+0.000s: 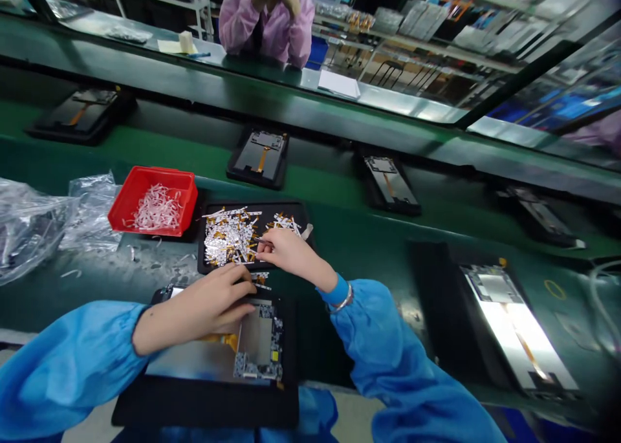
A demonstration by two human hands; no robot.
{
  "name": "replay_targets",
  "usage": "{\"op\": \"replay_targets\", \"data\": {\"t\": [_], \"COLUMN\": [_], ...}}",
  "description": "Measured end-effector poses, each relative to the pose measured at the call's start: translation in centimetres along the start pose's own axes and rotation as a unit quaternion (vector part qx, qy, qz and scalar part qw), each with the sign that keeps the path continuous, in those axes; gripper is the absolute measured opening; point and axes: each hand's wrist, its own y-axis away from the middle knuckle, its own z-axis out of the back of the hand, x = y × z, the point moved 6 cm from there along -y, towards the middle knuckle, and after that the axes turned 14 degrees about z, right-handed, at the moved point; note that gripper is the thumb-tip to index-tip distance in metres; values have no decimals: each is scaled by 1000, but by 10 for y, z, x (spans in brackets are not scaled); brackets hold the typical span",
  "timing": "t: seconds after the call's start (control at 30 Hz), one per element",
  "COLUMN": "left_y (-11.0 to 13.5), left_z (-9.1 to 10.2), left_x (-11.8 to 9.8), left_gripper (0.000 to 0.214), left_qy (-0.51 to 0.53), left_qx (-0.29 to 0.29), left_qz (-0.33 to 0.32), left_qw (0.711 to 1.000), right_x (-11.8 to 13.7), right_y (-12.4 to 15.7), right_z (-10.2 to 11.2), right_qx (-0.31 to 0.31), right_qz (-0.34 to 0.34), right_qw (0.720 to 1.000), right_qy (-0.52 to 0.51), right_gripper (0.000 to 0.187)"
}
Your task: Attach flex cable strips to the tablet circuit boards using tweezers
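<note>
My left hand (213,301) lies over an opened tablet (194,362), its thumb and fingers apart and nothing visible in them. The tablet has a bare metal back, an orange flex ribbon and a circuit board (262,343) at its right end. Over the right part of a black tray (262,207), my right hand (291,252) pinches thin, dark tweezers (264,241), largely hidden by the fingers. Small silver-and-orange flex strips (230,236) are heaped in the tray. A few more strips (261,279) lie between the tray and the tablet, close to my left fingertips.
A red bin (189,200) of white strips stands left of the tray, beside clear plastic bags (92,210). Several opened tablets, one of them (259,155) beyond the tray, line the green belt. Another tablet (519,333) lies right. A person in pink (266,26) sits opposite.
</note>
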Motion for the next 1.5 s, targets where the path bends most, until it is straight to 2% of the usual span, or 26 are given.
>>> {"op": "replay_targets", "data": {"t": [0.1,0.23,0.4,0.5,0.57,0.63,0.73,0.8,0.87,1.0,1.13,1.23,1.3,1.37,1.43,1.5], "left_y": [-13,-41,-61,-60,-56,-52,-47,-45,-44,-45,-41,-29,-19,-6,5,12], "left_z": [16,32,36,46,53,55,49,42,36,31,33,46,66,94,120,138], "left_x": [7,19,17,17,20,21,20,19,19,22,19,16,21,38,63,90], "left_gripper": [22,21,16,18,20,22,27,29,29,33,36,34,31,29,32,37], "left_qy": [-17,-30,17,74,122,177,261,308,339,352,325,296,218,106,17,-46], "left_qx": [-49,-112,-101,-115,-136,-150,-147,-141,-133,-115,-105,-107,-162,-267,-367,-421], "left_qz": [-2,7,-38,-34,-15,4,32,50,61,68,66,56,57,81,126,195], "left_qw": [999,993,994,990,983,973,954,940,929,927,937,948,961,954,922,884], "right_x": [2,8,12,9,7,5,13,22,28,38,48,47,45,45,45,47], "right_y": [1,6,17,28,37,42,42,42,43,52,64,72,78,84,90,96], "right_z": [0,6,14,21,25,21,7,3,2,7,9,12,13,9,1,-9], "right_qx": [-5,-57,-117,-190,-261,-302,-302,-315,-339,-358,-322,-308,-313,-312,-296,-277], "right_qz": [12,46,82,74,53,26,16,33,57,138,218,195,169,152,144,140], "right_qw": [1000,997,989,977,957,924,874,859,860,902,921,928,931,937,944,950], "right_qy": [-11,-20,-50,-60,-117,-232,-380,-403,-377,-196,15,81,79,41,-13,-43], "right_gripper": [15,20,19,13,19,30,38,33,25,10,24,26,21,16,13,12]}}
